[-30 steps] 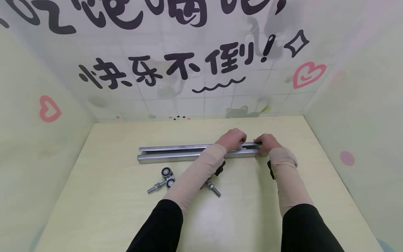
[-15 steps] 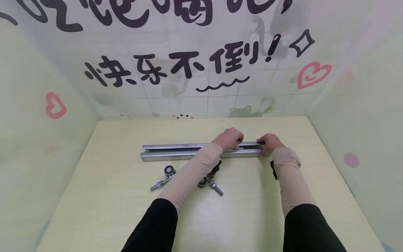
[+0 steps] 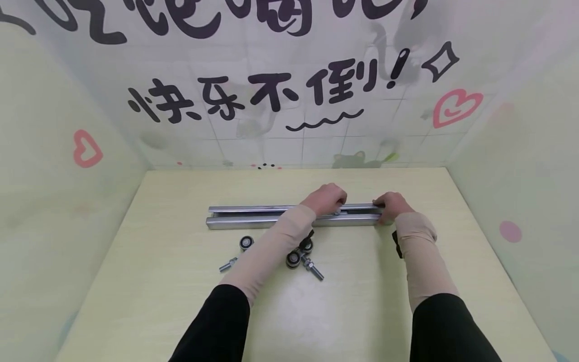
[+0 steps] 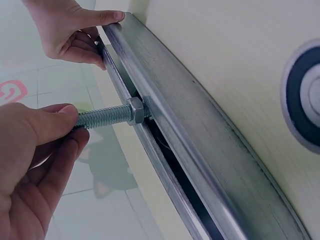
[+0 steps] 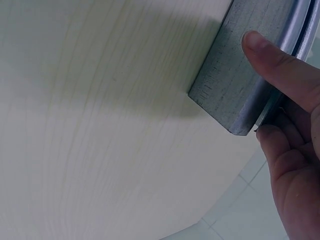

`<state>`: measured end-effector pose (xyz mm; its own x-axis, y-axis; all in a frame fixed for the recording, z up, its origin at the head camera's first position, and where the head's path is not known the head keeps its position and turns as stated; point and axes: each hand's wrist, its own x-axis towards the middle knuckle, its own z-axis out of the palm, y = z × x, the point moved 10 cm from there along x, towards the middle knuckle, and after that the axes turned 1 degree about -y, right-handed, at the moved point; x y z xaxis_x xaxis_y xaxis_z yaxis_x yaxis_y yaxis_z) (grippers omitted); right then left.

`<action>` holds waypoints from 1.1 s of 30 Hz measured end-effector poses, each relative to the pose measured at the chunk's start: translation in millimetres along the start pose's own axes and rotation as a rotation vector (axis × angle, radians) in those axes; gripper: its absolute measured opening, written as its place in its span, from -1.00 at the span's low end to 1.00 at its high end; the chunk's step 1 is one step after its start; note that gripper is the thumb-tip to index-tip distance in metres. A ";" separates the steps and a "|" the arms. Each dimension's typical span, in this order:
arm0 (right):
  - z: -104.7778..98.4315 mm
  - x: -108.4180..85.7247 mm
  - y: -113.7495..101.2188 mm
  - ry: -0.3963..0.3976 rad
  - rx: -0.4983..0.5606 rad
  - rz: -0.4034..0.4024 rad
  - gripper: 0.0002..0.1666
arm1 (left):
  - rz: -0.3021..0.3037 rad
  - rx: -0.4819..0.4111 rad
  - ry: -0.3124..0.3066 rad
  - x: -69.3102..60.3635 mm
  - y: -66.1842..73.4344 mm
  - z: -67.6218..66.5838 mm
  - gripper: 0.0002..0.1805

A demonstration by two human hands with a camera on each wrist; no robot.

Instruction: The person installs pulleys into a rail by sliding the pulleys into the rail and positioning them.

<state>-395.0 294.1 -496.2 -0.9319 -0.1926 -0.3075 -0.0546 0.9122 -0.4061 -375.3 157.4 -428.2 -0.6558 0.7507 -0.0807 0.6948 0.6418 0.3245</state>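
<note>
A long metal channel rail lies across the table with its slot facing up. My left hand pinches a threaded bolt between thumb and fingertips. That bolt stands up out of the slot and carries a hex nut; whatever it joins inside the rail is hidden. At the rail's right end, my right hand grips the channel, thumb on the near wall and fingers on the far side. In the right wrist view the rail's cut end shows below the thumb.
Nearer me on the table lie a roller trolley with a bolt, and another roller with a bolt, partly covered by my left sleeve. A printed backdrop encloses the table at the back and sides.
My left hand has slid a little to the left along the rail with the bolt. My right hand keeps its grip on the rail's end. The head view has shifted slightly.
</note>
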 end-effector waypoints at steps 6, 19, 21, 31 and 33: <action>-0.6 -0.8 -2.2 0.011 -0.012 -0.011 -0.25 | 0.005 -0.004 0.003 -8.1 -4.9 -2.7 -0.80; 0.1 -0.2 -1.1 0.002 -0.012 -0.009 -0.22 | -0.013 0.032 0.008 -27.6 -23.2 -5.8 -0.82; 0.4 -0.3 -0.4 -0.001 -0.009 -0.005 -0.22 | -0.018 0.028 0.012 -30.5 -25.8 -6.3 -0.82; 1.6 -0.7 -2.9 -0.013 -0.006 -0.028 -0.22 | -0.029 0.027 0.006 -44.8 -38.2 -7.5 -0.83; 1.2 -0.7 -2.8 -0.011 -0.009 -0.032 -0.22 | -0.032 0.019 0.008 -47.7 -40.7 -8.7 -0.83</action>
<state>-393.8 291.3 -495.9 -0.9256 -0.2261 -0.3037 -0.0879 0.9084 -0.4087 -374.9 94.2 -429.3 -0.6798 0.7287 -0.0830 0.6791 0.6682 0.3038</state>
